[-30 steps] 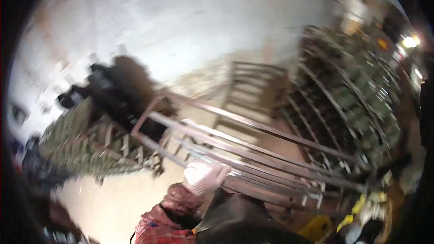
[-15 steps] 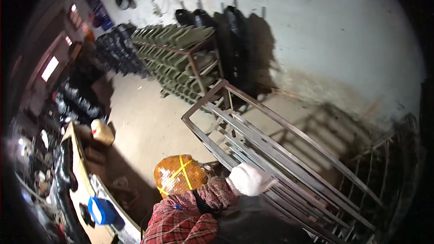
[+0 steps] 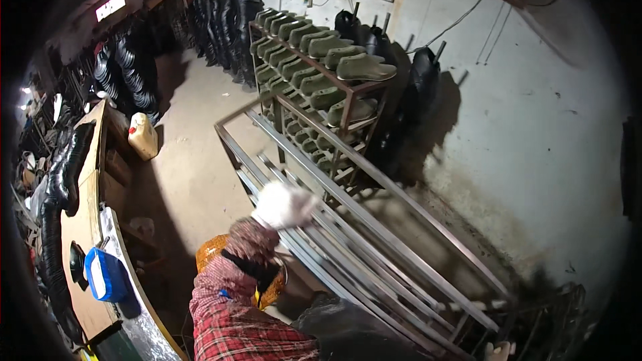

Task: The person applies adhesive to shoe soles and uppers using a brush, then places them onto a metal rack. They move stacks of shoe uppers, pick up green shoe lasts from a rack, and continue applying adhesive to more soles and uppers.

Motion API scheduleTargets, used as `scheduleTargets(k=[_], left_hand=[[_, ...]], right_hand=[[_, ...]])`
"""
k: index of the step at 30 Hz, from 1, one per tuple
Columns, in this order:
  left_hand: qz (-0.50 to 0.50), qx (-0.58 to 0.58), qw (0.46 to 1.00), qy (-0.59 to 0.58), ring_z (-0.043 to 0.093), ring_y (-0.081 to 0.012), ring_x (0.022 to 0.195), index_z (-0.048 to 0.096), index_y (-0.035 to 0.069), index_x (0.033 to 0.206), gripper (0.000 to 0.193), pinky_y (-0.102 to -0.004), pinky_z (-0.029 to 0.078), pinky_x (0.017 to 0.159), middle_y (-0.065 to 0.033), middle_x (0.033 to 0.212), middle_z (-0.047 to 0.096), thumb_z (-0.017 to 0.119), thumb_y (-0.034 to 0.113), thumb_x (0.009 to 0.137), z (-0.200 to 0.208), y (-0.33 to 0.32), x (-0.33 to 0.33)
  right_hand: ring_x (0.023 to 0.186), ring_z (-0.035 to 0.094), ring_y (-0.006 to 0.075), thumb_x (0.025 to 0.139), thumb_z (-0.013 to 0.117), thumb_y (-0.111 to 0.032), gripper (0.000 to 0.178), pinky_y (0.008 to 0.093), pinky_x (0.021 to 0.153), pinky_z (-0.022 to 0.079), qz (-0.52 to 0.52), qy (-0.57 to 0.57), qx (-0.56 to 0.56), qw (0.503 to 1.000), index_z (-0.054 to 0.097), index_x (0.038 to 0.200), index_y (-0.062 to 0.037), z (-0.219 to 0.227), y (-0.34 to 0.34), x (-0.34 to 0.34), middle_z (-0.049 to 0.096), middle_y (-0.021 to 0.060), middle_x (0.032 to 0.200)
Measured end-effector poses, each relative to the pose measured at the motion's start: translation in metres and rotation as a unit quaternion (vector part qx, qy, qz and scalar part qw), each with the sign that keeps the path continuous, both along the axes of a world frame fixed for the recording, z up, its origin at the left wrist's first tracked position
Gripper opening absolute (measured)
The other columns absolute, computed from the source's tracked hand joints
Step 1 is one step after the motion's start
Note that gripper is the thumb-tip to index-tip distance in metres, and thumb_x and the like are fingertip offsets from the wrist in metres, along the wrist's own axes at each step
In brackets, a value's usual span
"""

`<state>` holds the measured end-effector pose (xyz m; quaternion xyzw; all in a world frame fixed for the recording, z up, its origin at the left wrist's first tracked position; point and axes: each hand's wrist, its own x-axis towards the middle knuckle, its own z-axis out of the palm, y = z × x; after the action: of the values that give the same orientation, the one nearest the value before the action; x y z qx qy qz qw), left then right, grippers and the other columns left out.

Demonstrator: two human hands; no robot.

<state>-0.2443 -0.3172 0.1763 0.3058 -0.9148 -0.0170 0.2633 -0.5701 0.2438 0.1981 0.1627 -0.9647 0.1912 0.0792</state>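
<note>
At the metal rack (image 3: 368, 215) is my gloved left hand (image 3: 286, 205), too blurred to tell its grip; by the rack's near end my right hand (image 3: 498, 351) barely shows, hold unclear. Beyond it, green shoe lasts (image 3: 364, 68); left, bench (image 3: 81, 224) and pale floor (image 3: 200, 160); right, stained wall (image 3: 521, 153).

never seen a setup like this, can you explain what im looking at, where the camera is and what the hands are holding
There's no machine: a person wears a wide fisheye camera on the head, looking down, so straight edges bend. The left hand, in a white glove, is at a long metal rack; blur hides whether it grips a bar. What seems to be the right hand barely shows at the lower edge, so its hold can't be told. Behind the rack, green shoe forms fill a shelf. On the bench at left sits a blue tub.
</note>
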Motion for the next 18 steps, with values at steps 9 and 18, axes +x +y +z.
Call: scheduleTargets(k=[9, 18], left_hand=[[0.074, -0.048, 0.963, 0.255, 0.055, -0.0352, 0.07, 0.065, 0.006, 0.073, 0.021, -0.0446, 0.045, 0.07, -0.0118, 0.062, 0.057, 0.071, 0.025, 0.078, -0.02, -0.066, -0.012], [0.006, 0.21, 0.973, 0.098, 0.062, -0.0367, 0.082, 0.065, 0.004, 0.102, 0.056, -0.0445, 0.049, 0.082, -0.018, 0.078, 0.061, 0.067, 0.056, 0.079, 0.01, -0.005, -0.018]], right_hand=[[0.123, 0.044, 0.0262, 0.086, 0.071, -0.008, 0.063, 0.0354, 0.109, 0.031, 0.197, -0.447, -0.134, 0.862, 0.041, 0.141, -0.0042, -0.005, -0.219, 0.035, 0.055, 0.0138, 0.099], [0.09, 0.067, 0.0336, 0.07, 0.082, -0.018, 0.031, 0.0381, 0.082, 0.055, 0.788, 0.088, -0.188, 0.58, 0.057, 0.087, -0.0089, -0.017, -0.564, 0.07, 0.068, 0.0155, 0.101]])
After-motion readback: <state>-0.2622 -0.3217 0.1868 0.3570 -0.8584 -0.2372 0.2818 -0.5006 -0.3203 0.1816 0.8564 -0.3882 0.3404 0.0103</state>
